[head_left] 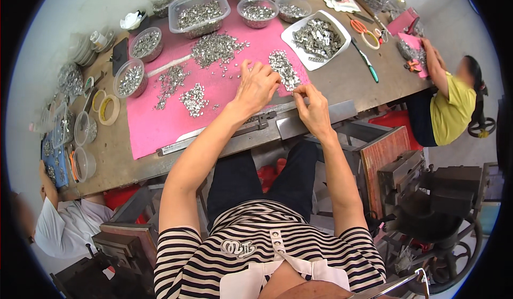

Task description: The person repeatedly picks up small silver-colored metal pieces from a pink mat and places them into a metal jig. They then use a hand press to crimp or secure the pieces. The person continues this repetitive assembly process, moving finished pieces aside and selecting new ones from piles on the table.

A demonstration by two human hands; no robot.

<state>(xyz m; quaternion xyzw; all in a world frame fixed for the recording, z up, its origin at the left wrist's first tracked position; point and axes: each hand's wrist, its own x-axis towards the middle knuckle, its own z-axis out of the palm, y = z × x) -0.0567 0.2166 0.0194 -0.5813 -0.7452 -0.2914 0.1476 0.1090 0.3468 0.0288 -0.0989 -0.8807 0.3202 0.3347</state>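
Observation:
Over the pink mat (155, 123), my left hand (255, 88) is bent at the fingers, its tips turned down beside a pile of small shiny metal pieces (284, 69). Whatever its fingertips hold is hidden. My right hand (314, 109) is at the pile's near end, by the mat's front edge, with thumb and forefinger pinched together. Anything between them is too small to make out. Beyond my left hand lies a larger heap of metal pieces (214, 49). Two smaller heaps, one of silvery pieces (193, 100) and one of greyer bits (172, 83), lie to the left.
A white tray (288, 36) of metal parts stands at the far right, near a green toothbrush (365, 61) and orange scissors (358, 26). Clear tubs (172, 18) line the back. Tape rolls (110, 110) lie left. A metal bar (214, 138) runs along the front edge. Co-workers sit at both sides.

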